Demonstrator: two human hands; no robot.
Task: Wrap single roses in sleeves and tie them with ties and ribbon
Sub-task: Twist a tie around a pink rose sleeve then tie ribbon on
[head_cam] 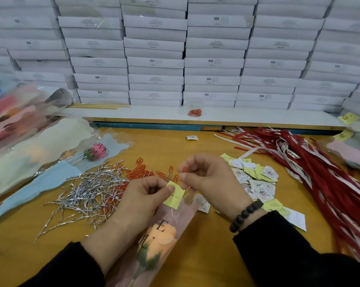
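Working nearest us, we have one peach rose (157, 243) already inside a pink sleeve (175, 216), lying on the table (206, 255) between our forearms with its head toward us. Our left hand (141, 197) pinches a yellow note (175, 195) against the sleeve's far end, thumb and forefinger closed on the paper. Our right hand (206, 175) sits just beside it with fingers curled; something small and reddish shows at the fingertips, probably a clip, though we cannot tell for sure.

To do this well, we judge we should keep the note square on the sleeve's edge, hold both layers flat with the left hand, and slide the fastener straight on so the film does not crease or tear.

Beyond the hands lie heaps we cannot count singly: one pile of silver ties (90, 189), one scatter of orange clips (146, 172), one spread of printed tags (255, 179), one sheaf of red ribbon (320, 172). Left, one pink rose (96, 153) rests on spare sleeves (40, 150). Farther back, a small cup of clips (195, 110) stands on a ledge before stacked white boxes (195, 59).
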